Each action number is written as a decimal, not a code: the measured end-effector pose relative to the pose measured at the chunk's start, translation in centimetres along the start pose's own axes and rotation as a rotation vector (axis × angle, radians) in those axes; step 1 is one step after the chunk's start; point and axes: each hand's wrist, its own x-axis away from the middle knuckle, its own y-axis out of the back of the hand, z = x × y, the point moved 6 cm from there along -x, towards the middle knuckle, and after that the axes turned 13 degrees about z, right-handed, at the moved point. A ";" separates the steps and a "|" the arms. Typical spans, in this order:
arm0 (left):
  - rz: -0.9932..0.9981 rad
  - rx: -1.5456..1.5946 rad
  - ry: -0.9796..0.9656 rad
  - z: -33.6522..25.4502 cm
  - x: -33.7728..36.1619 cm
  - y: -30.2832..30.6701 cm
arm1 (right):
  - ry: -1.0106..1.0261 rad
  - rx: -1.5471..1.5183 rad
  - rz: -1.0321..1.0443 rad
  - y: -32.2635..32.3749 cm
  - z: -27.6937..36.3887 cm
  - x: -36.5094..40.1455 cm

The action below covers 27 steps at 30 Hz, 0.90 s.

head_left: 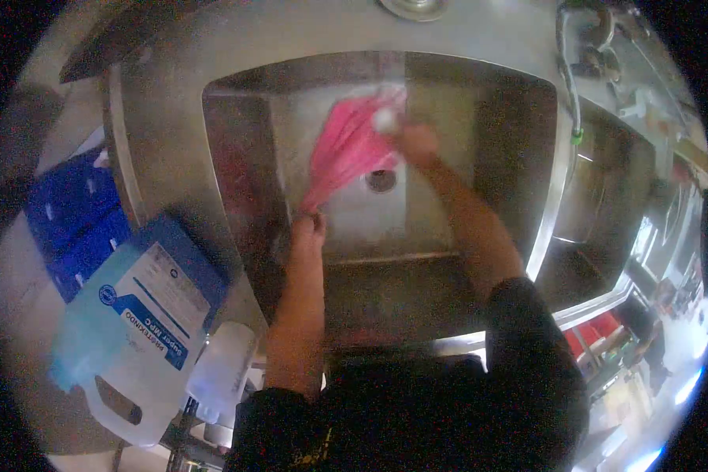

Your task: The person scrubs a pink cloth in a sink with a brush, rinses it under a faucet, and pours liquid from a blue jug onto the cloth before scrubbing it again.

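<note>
A pink cloth point(348, 140) is stretched out inside a deep metal sink point(442, 189), over its pale floor. My left hand point(310, 223) is closed on the cloth's narrow lower end. At the upper right of the cloth is my right hand point(418, 145), its fingers curled and blurred. A small white rounded thing point(385, 121) sits at those fingertips, against the cloth; its kind does not show. Just below the cloth, the round drain point(381, 181) is partly in view.
Left of the sink stand a large jug point(145, 330) labelled Super MPC, a translucent bottle point(223, 370) and blue containers point(79, 216). A second basin point(598, 204) and a hose point(568, 79) are on the right. A person point(662, 315) is at far right.
</note>
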 end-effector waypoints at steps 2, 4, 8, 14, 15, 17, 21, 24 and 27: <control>0.020 0.010 0.008 1.1 -0.9 0.1 | -0.309 -0.001 -0.007 0.5 -8.7 -1.1; 0.061 -0.001 0.009 0.1 -2.3 0.1 | -0.319 -0.013 0.015 1.5 -4.5 0.3; 0.346 -0.122 -0.053 -1.7 -5.6 2.6 | -0.135 0.119 0.051 -1.8 3.0 1.2; 0.057 -0.337 0.012 -0.1 0.5 4.2 | -0.108 -0.009 0.043 7.5 1.6 2.1; 0.102 -0.393 0.003 -0.3 1.0 3.1 | -0.128 -0.026 0.071 9.1 3.3 2.1; 0.161 -0.512 -0.010 -0.3 3.0 3.5 | 0.085 0.013 -0.090 3.6 6.8 0.2; 0.122 -1.069 -0.149 -1.7 6.5 2.0 | 0.136 -0.019 0.037 -3.4 11.3 -3.3; 0.168 -1.275 -0.225 -3.8 12.1 -0.2 | -0.071 -0.247 -0.158 5.5 7.4 -2.7; 0.349 -1.238 -0.301 -2.4 17.7 -4.0 | -0.304 -0.064 0.041 10.3 1.5 0.7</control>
